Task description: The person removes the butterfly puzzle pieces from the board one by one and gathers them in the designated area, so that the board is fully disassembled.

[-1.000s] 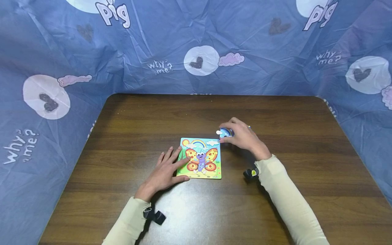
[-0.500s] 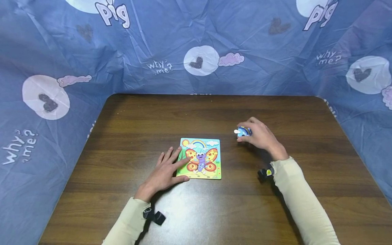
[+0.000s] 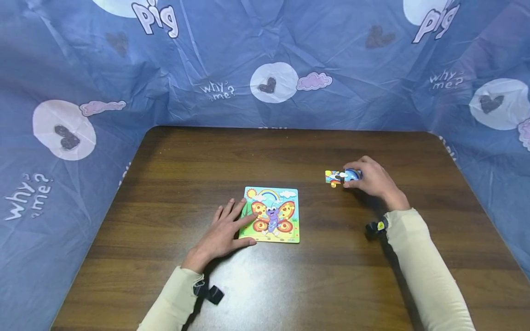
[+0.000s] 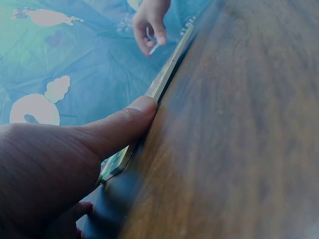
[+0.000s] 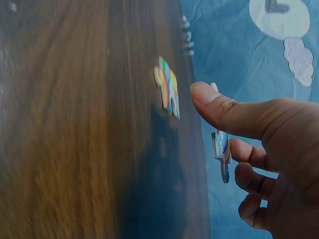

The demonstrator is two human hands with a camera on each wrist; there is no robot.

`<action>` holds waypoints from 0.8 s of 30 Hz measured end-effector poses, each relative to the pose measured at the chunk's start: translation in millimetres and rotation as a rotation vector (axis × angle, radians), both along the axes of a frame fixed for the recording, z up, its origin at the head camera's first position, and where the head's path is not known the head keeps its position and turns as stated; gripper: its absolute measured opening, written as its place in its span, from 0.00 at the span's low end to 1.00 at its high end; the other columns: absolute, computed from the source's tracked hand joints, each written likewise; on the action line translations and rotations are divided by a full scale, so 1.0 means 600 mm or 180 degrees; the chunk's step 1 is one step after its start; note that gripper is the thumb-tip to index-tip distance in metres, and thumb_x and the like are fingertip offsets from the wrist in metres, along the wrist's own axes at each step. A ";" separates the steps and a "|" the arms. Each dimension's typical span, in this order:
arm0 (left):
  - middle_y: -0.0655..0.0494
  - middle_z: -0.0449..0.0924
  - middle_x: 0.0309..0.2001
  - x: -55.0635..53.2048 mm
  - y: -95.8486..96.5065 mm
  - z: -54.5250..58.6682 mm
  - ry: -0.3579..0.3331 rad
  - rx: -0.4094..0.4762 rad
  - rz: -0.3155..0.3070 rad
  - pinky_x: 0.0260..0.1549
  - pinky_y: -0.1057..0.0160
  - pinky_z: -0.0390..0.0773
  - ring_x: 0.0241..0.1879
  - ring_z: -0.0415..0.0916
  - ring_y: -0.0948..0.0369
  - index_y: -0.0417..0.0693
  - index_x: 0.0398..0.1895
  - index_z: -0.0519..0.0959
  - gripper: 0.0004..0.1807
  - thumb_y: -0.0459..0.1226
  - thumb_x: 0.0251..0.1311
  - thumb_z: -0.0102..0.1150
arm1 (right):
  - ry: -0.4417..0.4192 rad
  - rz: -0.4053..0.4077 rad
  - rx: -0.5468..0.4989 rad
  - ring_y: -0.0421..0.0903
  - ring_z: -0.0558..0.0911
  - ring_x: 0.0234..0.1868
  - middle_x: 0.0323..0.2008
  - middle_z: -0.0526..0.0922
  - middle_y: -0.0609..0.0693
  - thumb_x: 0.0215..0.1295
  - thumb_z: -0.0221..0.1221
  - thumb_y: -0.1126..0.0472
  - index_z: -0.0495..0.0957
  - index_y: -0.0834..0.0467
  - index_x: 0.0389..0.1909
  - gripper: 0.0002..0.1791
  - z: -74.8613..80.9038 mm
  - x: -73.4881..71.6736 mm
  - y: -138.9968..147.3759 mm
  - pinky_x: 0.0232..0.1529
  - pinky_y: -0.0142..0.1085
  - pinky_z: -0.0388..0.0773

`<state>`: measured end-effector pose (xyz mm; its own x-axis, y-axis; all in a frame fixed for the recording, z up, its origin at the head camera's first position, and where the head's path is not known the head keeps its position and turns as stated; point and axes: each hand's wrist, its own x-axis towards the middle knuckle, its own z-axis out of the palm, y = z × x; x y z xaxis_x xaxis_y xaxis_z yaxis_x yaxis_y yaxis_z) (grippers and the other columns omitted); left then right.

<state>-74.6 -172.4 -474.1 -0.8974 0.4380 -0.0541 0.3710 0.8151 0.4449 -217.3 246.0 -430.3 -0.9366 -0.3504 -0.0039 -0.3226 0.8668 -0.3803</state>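
Note:
A puzzle board [image 3: 290, 232] with a butterfly, a sun and a rainbow lies flat in the middle of the table. My left hand [image 3: 221, 232] rests on its left side, fingers spread, thumb at the front left edge; the left wrist view shows that thumb [image 4: 124, 124] against the board's edge. Right of the board, my right hand [image 3: 374, 181] pinches a blue jigsaw piece [image 3: 352, 174] with a rainbow arc and a white knob. In the right wrist view this piece [image 5: 221, 144] is raised off the table, partly hidden by the thumb. Just left of it, another jigsaw piece [image 3: 332, 178], multicoloured, lies on the tabletop.
The brown wooden table [image 3: 198, 161] has rounded far corners. A blue patterned cloth [image 3: 223, 55] hangs behind it and along both sides. Black wrist cameras are strapped on both cream sleeves [image 3: 430, 262].
My right hand has moved right, away from the board, carrying the blue jigsaw piece. The multicoloured piece, mostly covered before, now shows on the table. The left hand has stayed put.

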 end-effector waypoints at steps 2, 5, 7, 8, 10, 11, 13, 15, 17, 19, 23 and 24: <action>0.44 0.48 0.81 0.000 0.000 -0.001 0.0004 -0.0005 -0.0008 0.75 0.31 0.46 0.80 0.42 0.38 0.61 0.72 0.70 0.37 0.58 0.60 0.63 | -0.0038 -0.0018 0.0022 0.58 0.77 0.49 0.49 0.78 0.63 0.55 0.73 0.53 0.80 0.59 0.59 0.30 -0.001 -0.004 0.007 0.49 0.56 0.75; 0.44 0.48 0.81 0.000 0.000 -0.002 0.0010 -0.0003 -0.0018 0.75 0.31 0.46 0.80 0.42 0.38 0.61 0.72 0.70 0.36 0.58 0.61 0.63 | -0.0105 -0.0037 0.0081 0.59 0.76 0.50 0.51 0.78 0.65 0.55 0.73 0.53 0.79 0.59 0.59 0.31 -0.005 -0.009 0.017 0.49 0.56 0.74; 0.44 0.48 0.81 0.000 0.000 -0.003 0.0015 -0.0002 -0.0022 0.75 0.31 0.46 0.80 0.42 0.37 0.61 0.72 0.70 0.36 0.58 0.61 0.62 | -0.0140 -0.0050 0.0112 0.59 0.76 0.50 0.51 0.78 0.65 0.55 0.73 0.53 0.79 0.59 0.59 0.30 -0.009 -0.012 0.023 0.49 0.55 0.74; 0.44 0.48 0.81 0.000 0.000 -0.002 0.0010 0.0003 -0.0021 0.75 0.31 0.45 0.80 0.42 0.38 0.61 0.72 0.69 0.36 0.58 0.61 0.62 | -0.0154 -0.0058 0.0120 0.59 0.76 0.50 0.51 0.78 0.65 0.55 0.73 0.53 0.80 0.59 0.59 0.30 -0.011 -0.013 0.026 0.49 0.55 0.74; 0.44 0.48 0.81 0.000 0.000 -0.002 0.0003 0.0008 -0.0021 0.75 0.31 0.45 0.80 0.42 0.37 0.61 0.72 0.69 0.37 0.58 0.61 0.62 | -0.0163 -0.0057 0.0136 0.59 0.76 0.50 0.50 0.79 0.65 0.55 0.73 0.53 0.80 0.60 0.58 0.30 -0.015 -0.016 0.031 0.48 0.55 0.74; 0.44 0.48 0.81 0.001 0.000 -0.001 -0.0001 0.0008 -0.0017 0.75 0.31 0.45 0.80 0.42 0.38 0.62 0.72 0.69 0.37 0.58 0.61 0.62 | -0.0165 -0.0058 0.0145 0.59 0.76 0.50 0.50 0.79 0.65 0.55 0.74 0.54 0.80 0.60 0.58 0.30 -0.017 -0.017 0.033 0.48 0.55 0.74; 0.44 0.48 0.81 0.001 0.000 0.000 -0.0009 0.0003 -0.0010 0.75 0.32 0.45 0.80 0.42 0.38 0.61 0.72 0.69 0.37 0.58 0.61 0.62 | -0.0189 -0.0069 0.0159 0.59 0.76 0.50 0.49 0.80 0.65 0.54 0.74 0.54 0.80 0.60 0.57 0.29 -0.022 -0.020 0.037 0.48 0.54 0.74; 0.44 0.48 0.81 0.001 0.000 0.000 -0.0013 -0.0003 -0.0001 0.75 0.32 0.45 0.80 0.42 0.38 0.61 0.72 0.69 0.37 0.58 0.61 0.62 | -0.0217 -0.0059 0.0172 0.59 0.77 0.50 0.49 0.80 0.65 0.54 0.74 0.54 0.80 0.60 0.57 0.30 -0.025 -0.022 0.040 0.49 0.55 0.73; 0.44 0.48 0.81 0.001 0.000 -0.001 -0.0015 -0.0016 0.0008 0.75 0.32 0.45 0.80 0.42 0.38 0.61 0.72 0.70 0.36 0.58 0.61 0.62 | -0.0259 -0.0062 0.0159 0.59 0.77 0.50 0.49 0.80 0.66 0.54 0.74 0.54 0.80 0.60 0.57 0.30 -0.029 -0.026 0.042 0.49 0.54 0.73; 0.44 0.48 0.81 0.001 0.000 -0.001 -0.0022 -0.0026 0.0010 0.75 0.32 0.45 0.80 0.42 0.38 0.61 0.72 0.70 0.36 0.58 0.61 0.62 | -0.0278 -0.0048 0.0133 0.59 0.77 0.49 0.48 0.80 0.65 0.54 0.74 0.55 0.80 0.60 0.57 0.30 -0.033 -0.030 0.045 0.49 0.53 0.73; 0.44 0.47 0.81 0.001 0.000 0.002 -0.0045 -0.0038 0.0013 0.75 0.32 0.45 0.80 0.42 0.38 0.61 0.72 0.69 0.37 0.58 0.61 0.62 | -0.0234 0.0012 0.0033 0.57 0.77 0.45 0.44 0.80 0.64 0.52 0.75 0.56 0.81 0.61 0.56 0.30 -0.044 -0.039 0.051 0.45 0.47 0.71; 0.44 0.47 0.81 0.001 0.000 0.002 -0.0050 -0.0039 0.0012 0.75 0.32 0.44 0.80 0.41 0.38 0.61 0.72 0.69 0.37 0.58 0.61 0.62 | -0.0215 0.0029 0.0004 0.56 0.76 0.44 0.42 0.80 0.63 0.52 0.75 0.57 0.81 0.61 0.56 0.29 -0.047 -0.041 0.053 0.44 0.45 0.71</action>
